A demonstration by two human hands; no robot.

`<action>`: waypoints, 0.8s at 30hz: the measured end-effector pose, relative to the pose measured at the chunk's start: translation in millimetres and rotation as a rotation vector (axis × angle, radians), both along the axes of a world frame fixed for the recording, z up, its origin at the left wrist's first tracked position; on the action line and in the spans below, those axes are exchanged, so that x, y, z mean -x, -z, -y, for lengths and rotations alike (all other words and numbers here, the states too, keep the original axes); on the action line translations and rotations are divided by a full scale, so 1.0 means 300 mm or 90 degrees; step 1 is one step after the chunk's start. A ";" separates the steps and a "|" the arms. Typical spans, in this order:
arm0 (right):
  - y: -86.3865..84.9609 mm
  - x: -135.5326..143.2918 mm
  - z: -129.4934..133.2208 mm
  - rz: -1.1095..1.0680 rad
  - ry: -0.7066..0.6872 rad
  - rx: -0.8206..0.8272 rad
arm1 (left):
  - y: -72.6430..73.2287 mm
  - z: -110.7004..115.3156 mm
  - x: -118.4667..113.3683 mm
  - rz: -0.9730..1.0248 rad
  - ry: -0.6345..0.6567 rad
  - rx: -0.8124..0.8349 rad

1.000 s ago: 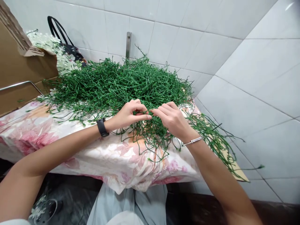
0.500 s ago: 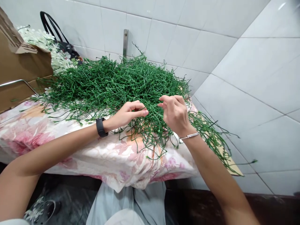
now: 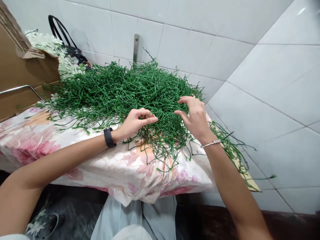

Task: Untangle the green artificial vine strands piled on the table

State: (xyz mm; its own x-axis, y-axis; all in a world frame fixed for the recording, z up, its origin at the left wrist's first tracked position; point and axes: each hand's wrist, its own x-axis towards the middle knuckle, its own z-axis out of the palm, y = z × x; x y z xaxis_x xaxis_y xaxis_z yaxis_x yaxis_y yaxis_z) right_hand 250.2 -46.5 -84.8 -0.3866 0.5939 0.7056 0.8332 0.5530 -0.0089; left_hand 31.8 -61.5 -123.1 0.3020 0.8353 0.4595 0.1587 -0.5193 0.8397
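Note:
A wide heap of thin green artificial flower stems (image 3: 120, 86) lies tangled on a floral tablecloth (image 3: 105, 171). Over the front of the heap, my left hand (image 3: 138, 121) has its thumb and fingertips pinched together; whatever is between them is too small to make out against the green. To its right, my right hand (image 3: 196, 118) hovers above the stems with thumb and fingers spread apart and nothing between them. Loose stem ends trail over the cloth below both hands.
More stems (image 3: 231, 150) lie on a yellowish board (image 3: 252, 183) at the right. White artificial flowers (image 3: 68, 66), a black-handled bag (image 3: 75, 53) and a cardboard box (image 3: 27, 76) stand at the left. Tiled walls (image 3: 180, 43) close off the back and right.
My right hand has moved right, away from my left hand, and its fingers have opened wider. My left hand keeps its pinch in nearly the same place. The view has shifted slightly.

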 end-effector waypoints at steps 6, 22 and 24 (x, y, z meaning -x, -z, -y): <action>-0.018 0.074 0.080 -0.010 -0.156 0.106 | -0.012 0.009 -0.001 -0.047 0.026 -0.040; 0.042 0.119 0.086 -0.084 -0.310 0.300 | -0.028 0.015 0.014 -0.058 0.040 -0.103; 0.045 0.117 0.084 -0.083 -0.297 0.284 | -0.026 0.018 0.009 0.000 0.069 -0.050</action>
